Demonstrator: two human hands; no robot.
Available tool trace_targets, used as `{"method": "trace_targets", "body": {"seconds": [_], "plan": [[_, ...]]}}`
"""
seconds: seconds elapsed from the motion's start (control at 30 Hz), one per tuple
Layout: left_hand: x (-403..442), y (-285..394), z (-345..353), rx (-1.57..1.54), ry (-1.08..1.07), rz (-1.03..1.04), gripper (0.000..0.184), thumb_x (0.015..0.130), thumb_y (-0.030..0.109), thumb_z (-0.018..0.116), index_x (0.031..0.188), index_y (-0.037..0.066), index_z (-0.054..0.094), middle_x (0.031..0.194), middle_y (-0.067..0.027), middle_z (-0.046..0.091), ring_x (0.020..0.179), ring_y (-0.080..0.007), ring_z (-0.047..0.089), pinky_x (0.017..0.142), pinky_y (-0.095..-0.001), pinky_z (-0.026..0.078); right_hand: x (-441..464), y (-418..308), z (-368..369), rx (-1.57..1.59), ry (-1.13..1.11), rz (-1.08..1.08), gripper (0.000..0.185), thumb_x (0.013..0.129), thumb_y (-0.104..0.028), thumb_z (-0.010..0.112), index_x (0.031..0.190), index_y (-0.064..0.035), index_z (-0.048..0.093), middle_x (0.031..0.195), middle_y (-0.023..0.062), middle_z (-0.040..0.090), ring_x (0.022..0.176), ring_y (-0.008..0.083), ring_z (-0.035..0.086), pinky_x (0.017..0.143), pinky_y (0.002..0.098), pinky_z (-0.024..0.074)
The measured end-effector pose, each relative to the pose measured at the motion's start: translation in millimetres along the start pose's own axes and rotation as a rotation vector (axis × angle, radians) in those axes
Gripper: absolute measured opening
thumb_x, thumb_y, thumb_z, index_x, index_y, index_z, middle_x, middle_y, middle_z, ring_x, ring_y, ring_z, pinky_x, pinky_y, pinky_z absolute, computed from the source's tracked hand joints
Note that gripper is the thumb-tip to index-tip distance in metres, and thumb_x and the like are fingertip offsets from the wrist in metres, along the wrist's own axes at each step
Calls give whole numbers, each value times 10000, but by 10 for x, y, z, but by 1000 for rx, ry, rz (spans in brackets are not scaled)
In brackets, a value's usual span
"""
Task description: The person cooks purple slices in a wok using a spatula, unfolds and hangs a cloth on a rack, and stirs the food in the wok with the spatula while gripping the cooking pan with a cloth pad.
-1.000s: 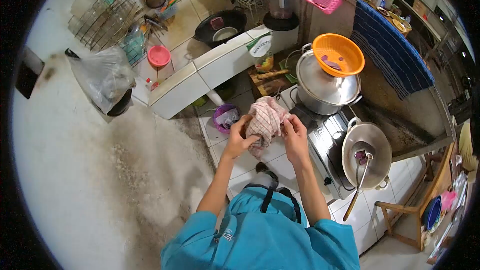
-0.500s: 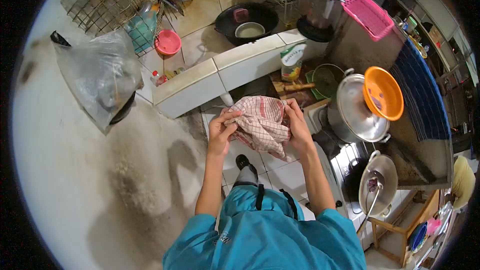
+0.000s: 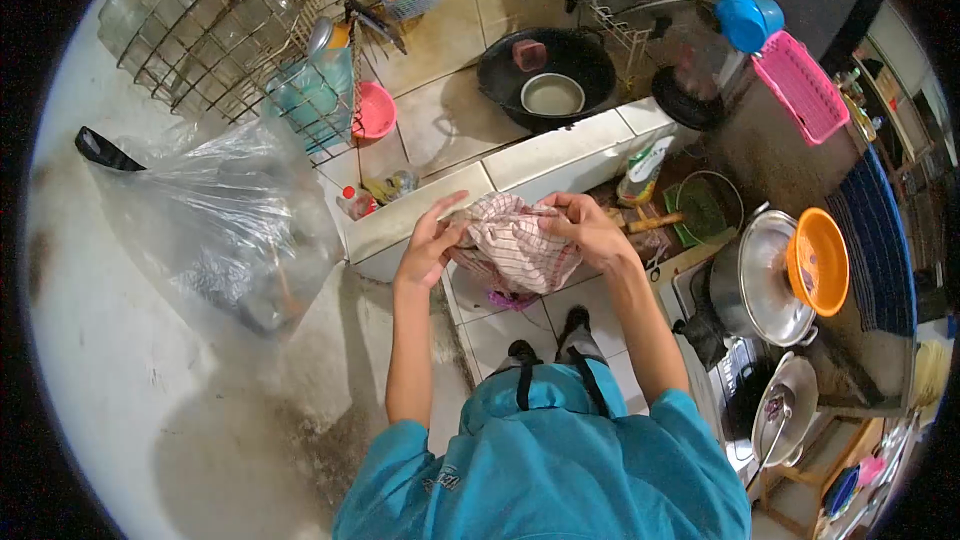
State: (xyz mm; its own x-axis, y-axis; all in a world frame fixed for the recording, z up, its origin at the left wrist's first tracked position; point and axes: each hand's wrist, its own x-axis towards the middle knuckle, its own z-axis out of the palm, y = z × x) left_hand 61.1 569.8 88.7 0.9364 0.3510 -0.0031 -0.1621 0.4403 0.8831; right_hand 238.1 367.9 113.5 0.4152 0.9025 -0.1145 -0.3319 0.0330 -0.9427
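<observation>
A crumpled red-and-white checked cloth (image 3: 522, 245) hangs in front of my body, between both hands. My left hand (image 3: 428, 248) pinches its left edge, with the upper fingers lifted a little off the fabric. On the other side my right hand (image 3: 592, 232) grips the cloth's upper right part, fingers closed over the top. The folds hide some of the fingertips. Below the cloth, something purple (image 3: 510, 298) shows near the floor tiles; its kind is not clear.
A low tiled wall (image 3: 400, 208) edges the wash area, where a black basin (image 3: 600, 70) holds a bowl. To the left hang a plastic bag (image 3: 240, 230) and a wire dish rack (image 3: 200, 50). At right, a steel pot (image 3: 745, 285) and a pan (image 3: 800, 385) stand on the stove.
My view has moved closer to the low wall and wash area. The cloth is bunched more tightly, and my left hand's upper fingers have lifted from it. A second foot now shows.
</observation>
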Motion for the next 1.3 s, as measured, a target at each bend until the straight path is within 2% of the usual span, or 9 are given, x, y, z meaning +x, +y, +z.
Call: {"method": "trace_targets", "body": {"seconds": [0.2, 0.47, 0.53, 0.63, 0.87, 0.93, 1.07, 1.17, 1.3], "plan": [[279, 215, -358, 466, -131, -358, 561, 786, 108, 733, 1280, -26, 502, 1131, -44, 612, 972, -138, 570, 862, -284, 448, 773, -315, 37, -327, -160, -191, 102, 842, -19, 595, 939, -6, 566, 760, -45, 498, 721, 46, 420, 635, 218, 358], [938, 466, -792, 755, -22, -366, 463, 794, 209, 774, 1134, -29, 568, 1040, -35, 612, 913, -93, 544, 767, -257, 468, 2144, -750, -233, -435, -380, -464, 88, 891, 15, 547, 973, -10, 530, 826, -52, 474, 753, 38, 396, 638, 200, 342], [1122, 500, -709, 504, 191, -62, 441, 810, 123, 736, 1176, -27, 542, 1106, -44, 591, 1000, -107, 531, 860, -274, 446, 2408, -960, -321, -430, -294, -337, 111, 912, -47, 532, 1013, -6, 512, 849, 25, 531, 831, 98, 472, 728, 258, 416], [1381, 615, -614, 481, 466, 209, 429, 842, 26, 654, 1238, -10, 492, 1197, -33, 539, 1089, -98, 483, 916, -263, 410, 2889, -1019, -480, -408, -241, -466, 135, 936, -69, 508, 1060, -20, 491, 834, 30, 523, 819, 107, 473, 729, 264, 424], [1982, 984, -635, 603, 494, 190, 446, 856, 88, 664, 1255, 3, 485, 1063, -24, 572, 955, -99, 526, 857, -252, 432, 3753, -1199, -655, -589, -162, -580, 183, 951, -139, 513, 1094, -24, 506, 814, 116, 527, 737, 138, 474, 687, 291, 426], [2073, 1038, -707, 648, 617, 142, 423, 832, 125, 703, 1193, -32, 549, 1027, -40, 629, 902, -109, 573, 815, -260, 463, 3900, -1334, -617, -619, -184, -663, 192, 956, -160, 515, 1098, -30, 515, 794, 103, 528, 712, 136, 463, 661, 294, 420], [2168, 1083, -833, 857, 676, 179, 314, 826, 194, 713, 1030, -38, 656, 890, -64, 679, 793, -99, 574, 712, -276, 474, 3981, -1580, -548, -493, -214, -421, 218, 971, -200, 515, 1114, -35, 518, 734, 62, 522, 686, 111, 444, 633, 282, 409], [2184, 1082, -1010, 970, 714, 179, 310, 842, 252, 693, 860, -57, 669, 707, -57, 653, 664, -80, 529, 620, -276, 441, 4007, -1694, -588, -605, -132, -558, 218, 967, -201, 527, 1040, 2, 561, 759, 69, 559, 700, 100, 494, 627, 293, 433], [2211, 1160, -1043, 1009, 692, 166, 264, 871, 215, 658, 851, -48, 646, 709, -11, 613, 671, -67, 490, 614, -268, 420, 4061, -1749, -751, -675, -59, -608, 238, 952, -194, 546, 939, 41, 587, 716, 86, 570, 693, 116, 525, 632, 314, 455]]}}
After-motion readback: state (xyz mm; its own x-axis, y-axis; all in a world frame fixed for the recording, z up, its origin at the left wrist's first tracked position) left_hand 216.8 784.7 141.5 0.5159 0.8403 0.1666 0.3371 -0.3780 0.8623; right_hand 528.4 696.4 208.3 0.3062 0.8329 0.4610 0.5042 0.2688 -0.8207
